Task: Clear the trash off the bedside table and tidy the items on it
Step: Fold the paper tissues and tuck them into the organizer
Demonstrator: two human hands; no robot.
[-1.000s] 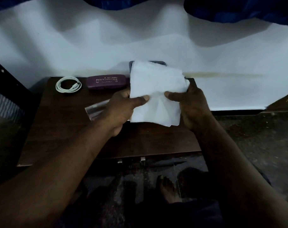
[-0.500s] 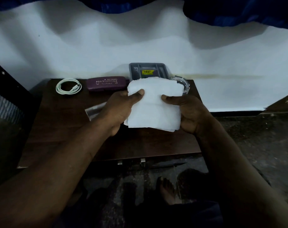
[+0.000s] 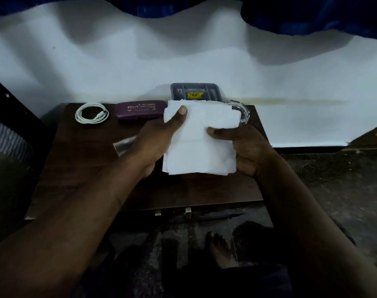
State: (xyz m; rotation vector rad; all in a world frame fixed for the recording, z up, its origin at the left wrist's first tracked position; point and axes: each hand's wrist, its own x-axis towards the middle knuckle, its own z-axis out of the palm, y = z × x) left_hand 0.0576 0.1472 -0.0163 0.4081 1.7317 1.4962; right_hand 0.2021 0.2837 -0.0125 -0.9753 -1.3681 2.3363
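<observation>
Napkin (image 3: 201,145) lower, between both hands (image 3: 155,143) (image 3: 247,151)

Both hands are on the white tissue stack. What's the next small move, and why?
Probably lower the tissue stack flat onto the bare wood of the table beneath it. Its edges look squared, left hand and right hand each pinch a side, and a clear wrapper lies uncleared nearby.

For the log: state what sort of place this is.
Probably a bedroom, at a bedside: a dark brown wooden table stands against what looks like a white bedsheet, bearing a purple hard glasses case and a coiled white charging cable.
</observation>
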